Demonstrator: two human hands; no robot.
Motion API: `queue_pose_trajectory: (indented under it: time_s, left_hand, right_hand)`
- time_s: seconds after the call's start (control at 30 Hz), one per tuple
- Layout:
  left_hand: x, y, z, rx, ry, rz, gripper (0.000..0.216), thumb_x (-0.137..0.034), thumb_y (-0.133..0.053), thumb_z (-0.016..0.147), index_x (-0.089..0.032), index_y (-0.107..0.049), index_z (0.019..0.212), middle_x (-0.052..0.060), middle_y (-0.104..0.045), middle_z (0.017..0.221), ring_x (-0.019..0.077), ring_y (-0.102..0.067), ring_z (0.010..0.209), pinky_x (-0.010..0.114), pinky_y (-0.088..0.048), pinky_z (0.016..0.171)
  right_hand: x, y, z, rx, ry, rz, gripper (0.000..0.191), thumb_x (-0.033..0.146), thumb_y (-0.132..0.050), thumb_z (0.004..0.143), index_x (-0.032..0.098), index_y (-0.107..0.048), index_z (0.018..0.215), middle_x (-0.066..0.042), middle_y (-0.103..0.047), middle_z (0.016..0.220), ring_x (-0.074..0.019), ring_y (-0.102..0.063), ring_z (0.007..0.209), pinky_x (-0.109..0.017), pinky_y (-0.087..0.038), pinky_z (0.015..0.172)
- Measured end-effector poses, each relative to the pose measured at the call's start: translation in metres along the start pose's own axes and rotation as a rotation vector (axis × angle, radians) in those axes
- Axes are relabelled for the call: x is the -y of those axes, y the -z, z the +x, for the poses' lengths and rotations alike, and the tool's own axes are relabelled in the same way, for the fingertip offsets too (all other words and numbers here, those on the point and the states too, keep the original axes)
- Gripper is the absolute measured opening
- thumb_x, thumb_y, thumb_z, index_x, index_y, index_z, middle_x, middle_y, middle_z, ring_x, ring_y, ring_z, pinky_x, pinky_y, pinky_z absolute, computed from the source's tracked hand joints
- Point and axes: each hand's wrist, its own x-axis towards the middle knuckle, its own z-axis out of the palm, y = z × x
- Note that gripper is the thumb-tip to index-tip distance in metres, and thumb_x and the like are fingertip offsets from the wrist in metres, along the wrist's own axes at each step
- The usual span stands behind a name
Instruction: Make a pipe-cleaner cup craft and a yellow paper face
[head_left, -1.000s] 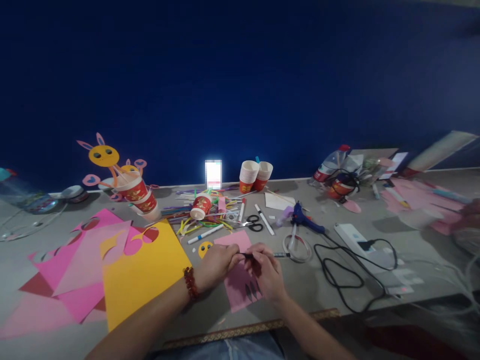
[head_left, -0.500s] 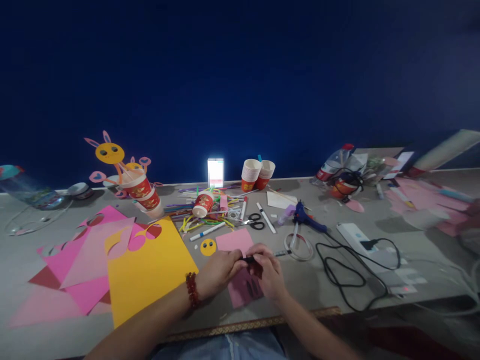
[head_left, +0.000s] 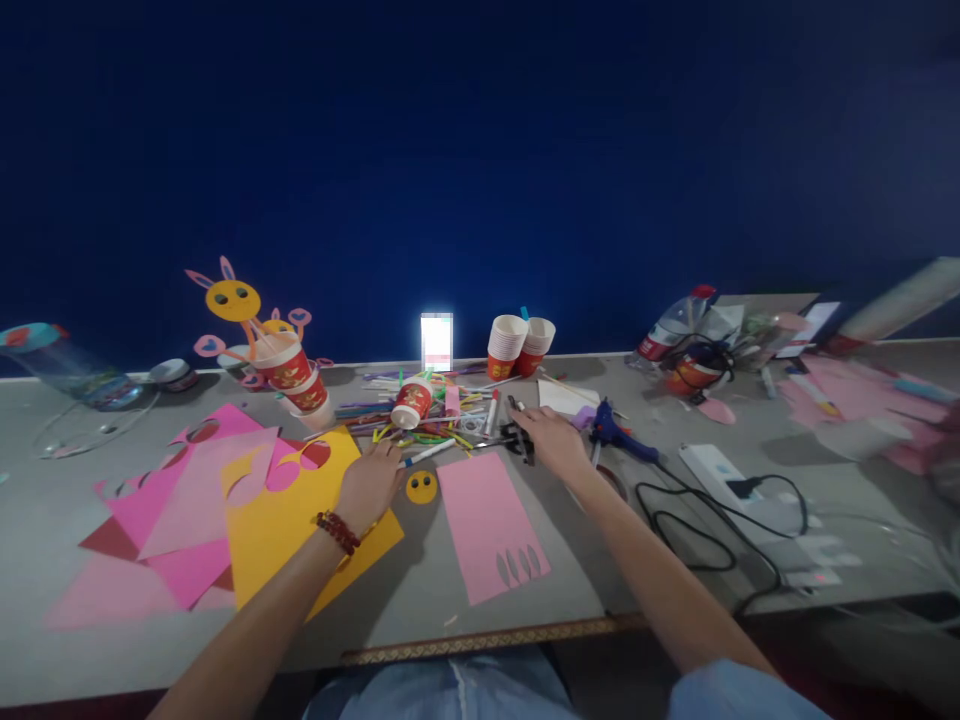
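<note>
My left hand (head_left: 373, 487) rests palm down at the right side of the yellow paper sheet (head_left: 300, 535), with its fingers stretched out beside a white marker with a blue end (head_left: 427, 454). My right hand (head_left: 553, 438) reaches forward over black-handled scissors (head_left: 516, 440), its fingers extended and slightly blurred. Dark items under its fingertips are hard to make out. Between my arms lies a pink paper sheet (head_left: 487, 520) with several dark leaf shapes (head_left: 519, 565) at its near end. A small yellow paper face (head_left: 421, 487) sits left of it.
Colourful sticks surround a tipped red cup (head_left: 412, 402). Stacked paper cups (head_left: 507, 345) stand behind. A decorated cup stack (head_left: 285, 365) is at left. On the right are a blue glue gun (head_left: 619, 435), its black cord (head_left: 679, 540), and a white power strip (head_left: 720, 480).
My hands have parted from around a dark pen above the pink sheet. My left hand moved left to the yellow paper, and my right hand moved forward to the scissors.
</note>
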Motion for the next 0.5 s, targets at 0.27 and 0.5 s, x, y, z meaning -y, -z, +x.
queue_pose_trajectory:
  time_s: [0.27,0.5]
  left_hand:
    - [-0.006,0.015,-0.010,-0.002,-0.060,0.010,0.020,-0.026,-0.046,0.101,-0.016,-0.061,0.094,0.011,-0.067,0.098,0.0274,-0.062,0.099,0.038,-0.049,0.086]
    - [-0.058,0.049,-0.028,-0.081,-0.281,-0.286,0.020,-0.030,-0.039,0.105,-0.018,-0.055,0.106,0.009,-0.066,0.099,0.0240,-0.063,0.090,0.036,-0.049,0.079]
  right_hand:
    - [0.058,0.008,-0.035,-0.023,0.008,0.577,0.022,0.025,-0.054,0.095,0.022,-0.075,0.103,-0.006,-0.077,0.095,-0.0222,-0.068,0.084,-0.032,-0.051,0.075]
    - [0.121,0.004,-0.040,0.232,-0.317,1.561,0.034,0.051,-0.068,0.084,0.018,-0.068,0.092,0.005,-0.061,0.056,-0.0088,-0.048,0.043,-0.019,-0.035,0.043]
